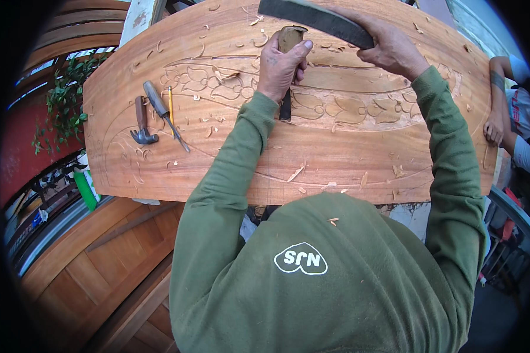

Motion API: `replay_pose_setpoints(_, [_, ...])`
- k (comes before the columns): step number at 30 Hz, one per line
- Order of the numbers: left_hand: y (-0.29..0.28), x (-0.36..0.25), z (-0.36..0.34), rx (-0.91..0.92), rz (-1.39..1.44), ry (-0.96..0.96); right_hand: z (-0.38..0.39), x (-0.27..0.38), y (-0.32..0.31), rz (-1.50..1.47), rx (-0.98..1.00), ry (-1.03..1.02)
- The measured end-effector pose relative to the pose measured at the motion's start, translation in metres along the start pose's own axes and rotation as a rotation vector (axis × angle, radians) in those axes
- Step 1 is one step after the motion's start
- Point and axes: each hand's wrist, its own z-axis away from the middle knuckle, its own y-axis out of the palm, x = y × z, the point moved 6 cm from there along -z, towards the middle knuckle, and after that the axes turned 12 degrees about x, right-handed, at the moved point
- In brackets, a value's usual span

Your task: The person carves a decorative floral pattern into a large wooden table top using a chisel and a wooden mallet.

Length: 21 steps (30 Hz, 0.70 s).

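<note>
My left hand [282, 66] is closed round the wooden handle of a chisel [285, 110], held nearly upright. Its dark blade points down to the carved band of a large wooden panel [212, 176]. Above and to the right, my right hand [387, 46] grips one end of a long, dark, slightly curved bar [315, 22]. The bar is raised over the panel, its far end reaching left past the top of the chisel handle; whether they touch I cannot tell. Carved flowers and leaves [344, 109] run along the panel on both sides of the chisel.
On the panel's left lie a claw hammer [142, 123], a grey-handled chisel [156, 101] and a yellow pencil [171, 103]. Wood shavings [296, 172] are scattered about. Another person's hand [493, 132] rests at the right edge. A leafy plant [68, 103] stands left; panelled woodwork [109, 259] lies lower left.
</note>
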Motion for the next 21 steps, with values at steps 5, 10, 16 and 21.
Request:
replay_pose_setpoints(5, [0.018, -0.003, -0.001, 0.046, -0.041, -0.048, 0.017, -0.037, 0.019, -0.500, -0.025, 0.463])
replay_pose_setpoints(10, [0.026, -0.037, 0.014, 0.227, 0.009, -0.063, 0.043, -0.010, 0.018, -0.357, -0.184, -0.029])
replay_pose_setpoints(16, [0.031, -0.018, -0.002, 0.004, 0.105, 0.064, 0.056, -0.013, -0.004, -0.508, -0.320, 0.265])
replay_pose_setpoints(21, [0.031, -0.001, -0.009, -0.017, 0.048, 0.025, 0.054, -0.016, -0.003, -0.614, -0.475, 0.211])
